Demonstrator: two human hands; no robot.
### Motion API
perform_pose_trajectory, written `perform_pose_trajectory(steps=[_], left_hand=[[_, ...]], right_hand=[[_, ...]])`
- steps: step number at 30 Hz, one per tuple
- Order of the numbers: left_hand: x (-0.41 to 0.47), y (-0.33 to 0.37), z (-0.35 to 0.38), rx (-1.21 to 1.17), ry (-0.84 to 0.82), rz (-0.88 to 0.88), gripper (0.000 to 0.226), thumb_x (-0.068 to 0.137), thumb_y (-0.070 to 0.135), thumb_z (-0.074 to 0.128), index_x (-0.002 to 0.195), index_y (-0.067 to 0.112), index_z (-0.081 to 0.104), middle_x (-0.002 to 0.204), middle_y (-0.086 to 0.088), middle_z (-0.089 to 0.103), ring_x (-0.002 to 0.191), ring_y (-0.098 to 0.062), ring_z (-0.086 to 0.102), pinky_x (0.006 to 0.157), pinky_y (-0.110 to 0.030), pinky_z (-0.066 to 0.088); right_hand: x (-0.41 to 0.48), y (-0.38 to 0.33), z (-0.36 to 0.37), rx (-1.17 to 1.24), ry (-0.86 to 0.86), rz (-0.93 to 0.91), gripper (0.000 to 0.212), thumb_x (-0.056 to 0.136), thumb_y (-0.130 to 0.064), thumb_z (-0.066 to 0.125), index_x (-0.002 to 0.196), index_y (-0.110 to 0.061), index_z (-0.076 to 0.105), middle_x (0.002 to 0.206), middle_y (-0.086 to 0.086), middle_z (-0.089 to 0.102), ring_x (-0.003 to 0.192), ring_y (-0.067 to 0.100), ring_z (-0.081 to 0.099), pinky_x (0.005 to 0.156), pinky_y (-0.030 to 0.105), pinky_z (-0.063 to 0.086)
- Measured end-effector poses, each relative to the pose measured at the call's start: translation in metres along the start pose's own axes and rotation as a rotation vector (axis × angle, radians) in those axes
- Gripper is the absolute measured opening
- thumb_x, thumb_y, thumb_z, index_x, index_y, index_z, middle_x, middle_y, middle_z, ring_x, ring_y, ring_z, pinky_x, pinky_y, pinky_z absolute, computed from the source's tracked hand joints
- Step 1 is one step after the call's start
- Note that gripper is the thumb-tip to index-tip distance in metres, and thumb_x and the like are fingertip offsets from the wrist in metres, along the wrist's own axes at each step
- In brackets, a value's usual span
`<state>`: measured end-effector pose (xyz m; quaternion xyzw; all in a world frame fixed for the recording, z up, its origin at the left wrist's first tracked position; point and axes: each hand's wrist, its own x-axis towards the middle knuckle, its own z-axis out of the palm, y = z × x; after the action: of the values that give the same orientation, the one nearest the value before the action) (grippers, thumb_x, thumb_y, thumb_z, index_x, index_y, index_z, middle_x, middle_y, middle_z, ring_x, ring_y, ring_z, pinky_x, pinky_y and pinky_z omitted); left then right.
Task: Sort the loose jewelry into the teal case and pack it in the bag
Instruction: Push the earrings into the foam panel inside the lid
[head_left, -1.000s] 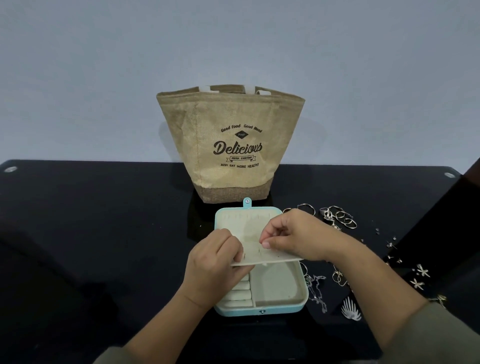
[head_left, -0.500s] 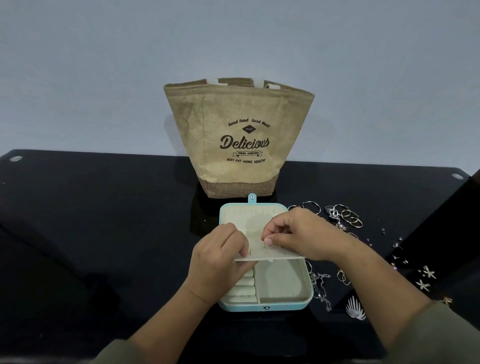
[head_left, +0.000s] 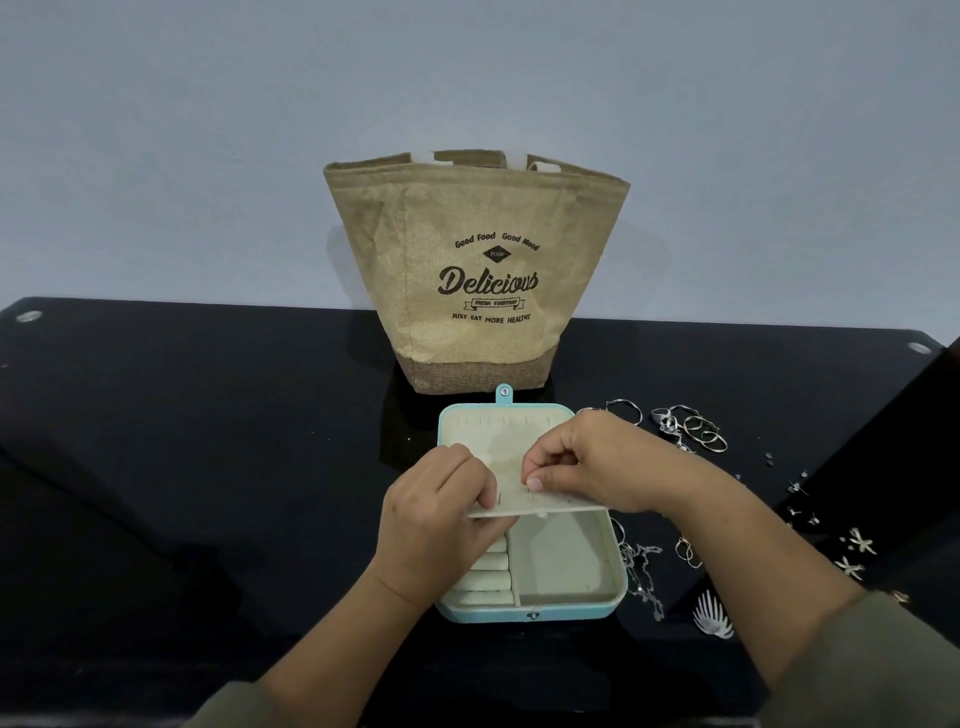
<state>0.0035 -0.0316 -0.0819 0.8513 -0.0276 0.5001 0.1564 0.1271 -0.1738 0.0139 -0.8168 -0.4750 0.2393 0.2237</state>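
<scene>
The teal case (head_left: 530, 616) lies open on the black table, its cream lining showing ring rolls at the lower left and an empty compartment at the right. A cream earring panel (head_left: 509, 470) is lifted at a slant over the case. My left hand (head_left: 439, 522) grips the panel's left front edge. My right hand (head_left: 597, 460) pinches something tiny against the panel's top; the item itself is too small to make out. The burlap bag (head_left: 478, 270), printed "Delicious", stands open just behind the case.
Loose jewelry lies right of the case: rings (head_left: 696, 426), a chain (head_left: 644, 577), small studs (head_left: 795, 488), star-shaped pieces (head_left: 857, 551) and a white leaf-shaped piece (head_left: 714, 616). The wall rises behind the table's far edge. A dark edge crosses the right side.
The view has shifted slightly, so the bag and case sit a little further right and higher. Both hands stay on the panel, with the right fingertips still pinched at the same spot.
</scene>
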Motion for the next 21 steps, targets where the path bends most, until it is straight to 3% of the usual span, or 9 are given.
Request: perform_pose_trajectory(steps=[14,21], left_hand=[[0.0007,0.0003,-0.0011,-0.002,-0.018,-0.003,0.036,0.076,0.023,0.081,0.06,0.011,0.051,0.062,0.001,0.047,0.056,-0.014,0.042,0.047,-0.029,0.039],[0.0019,0.002,-0.0016,-0.004,-0.011,-0.014,0.036,0.074,0.021,0.082,0.059,0.01,0.051,0.062,0.0,0.047,0.055,-0.014,0.041,0.047,-0.028,0.038]], right_hand=[[0.0006,0.0012,0.0019,0.028,0.023,0.03,0.012,0.09,-0.024,0.065,0.08,-0.03,0.068,0.046,-0.026,0.052,0.046,-0.003,0.046,0.048,0.007,0.033],[0.0014,0.0061,0.0035,0.035,0.037,-0.013,0.011,0.087,-0.024,0.069,0.078,-0.03,0.07,0.058,-0.022,0.058,0.056,-0.003,0.05,0.057,0.01,0.039]])
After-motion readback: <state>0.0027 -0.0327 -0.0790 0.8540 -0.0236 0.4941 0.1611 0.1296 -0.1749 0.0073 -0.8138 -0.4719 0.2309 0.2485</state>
